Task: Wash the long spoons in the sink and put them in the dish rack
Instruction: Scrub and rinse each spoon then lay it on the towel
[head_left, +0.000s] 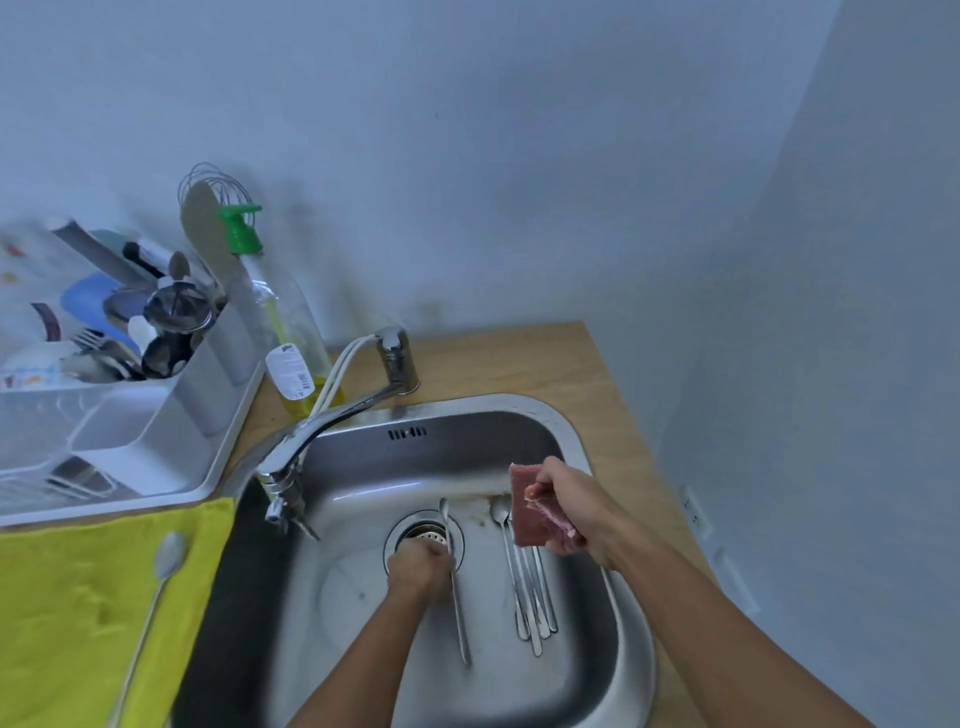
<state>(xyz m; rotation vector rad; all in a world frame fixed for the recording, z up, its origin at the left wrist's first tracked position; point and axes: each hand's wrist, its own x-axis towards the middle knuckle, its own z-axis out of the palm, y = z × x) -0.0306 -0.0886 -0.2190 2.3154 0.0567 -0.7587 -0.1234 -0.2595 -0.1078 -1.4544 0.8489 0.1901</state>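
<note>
head | left hand grips slim steel spoon | right hand pinches sponge

Yellow cloth at left, green-capped soap bottle behind chrome tap, wooden counter, pale blue wall

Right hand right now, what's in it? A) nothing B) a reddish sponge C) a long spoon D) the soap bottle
B: the right hand holds the reddish sponge over the sink, while the long spoon is in the left hand.
</note>
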